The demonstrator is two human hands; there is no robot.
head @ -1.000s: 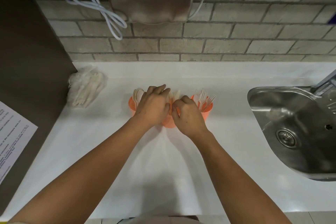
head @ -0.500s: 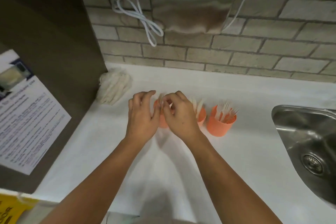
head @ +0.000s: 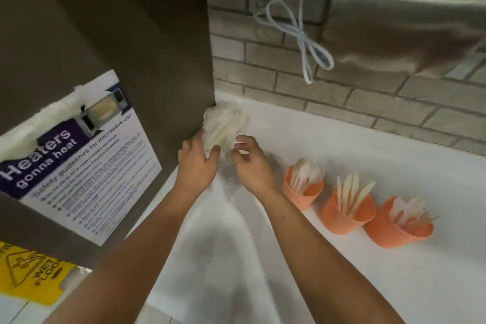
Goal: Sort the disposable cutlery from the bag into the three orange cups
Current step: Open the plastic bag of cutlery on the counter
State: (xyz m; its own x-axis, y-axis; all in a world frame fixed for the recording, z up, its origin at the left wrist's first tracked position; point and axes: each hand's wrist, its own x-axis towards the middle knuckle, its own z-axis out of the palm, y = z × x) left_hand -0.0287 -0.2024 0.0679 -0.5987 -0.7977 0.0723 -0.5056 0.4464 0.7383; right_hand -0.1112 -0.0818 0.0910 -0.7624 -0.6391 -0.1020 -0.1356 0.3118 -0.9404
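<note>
Plastic bag [head: 225, 126] against left hand [head: 196, 166]

- Poster [head: 79, 155] on the dark panel, purple header band: "Heaters gonna heat".
- Same poster, line beneath the header: "Safety guidelines for microwave use". The bulleted small print below it is too blurred to read.
- Yellow sign [head: 34, 271] at the lower left edge: "WET FLOOR", beside a slipping-figure pictogram.
</note>
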